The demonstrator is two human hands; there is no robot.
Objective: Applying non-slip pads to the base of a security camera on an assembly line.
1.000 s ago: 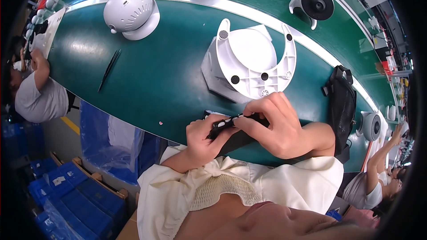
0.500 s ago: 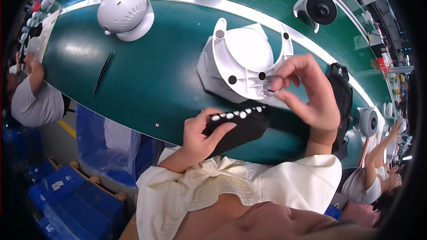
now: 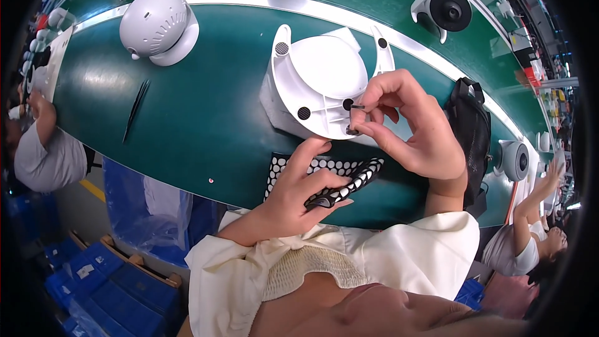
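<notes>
The left hand grips a folded black sheet with white dots low over the near side of the desk, its forefinger reaching up to the near edge of an upturned white plastic base. The right hand is bent over that base's near right part, thumb tip at a small dark spot in the underside; whether it pinches anything is unclear.

A small pad there could sit crooked if the fingertips drag it sideways, and the base could shift on the grey block under it if pressed off-centre. The loosely folded sheet might crease or stick to itself.

The right fingers cover much of the base's right arm, a dark sliver by the forefinger is too small to identify, and the left hand hides part of the sheet.
</notes>
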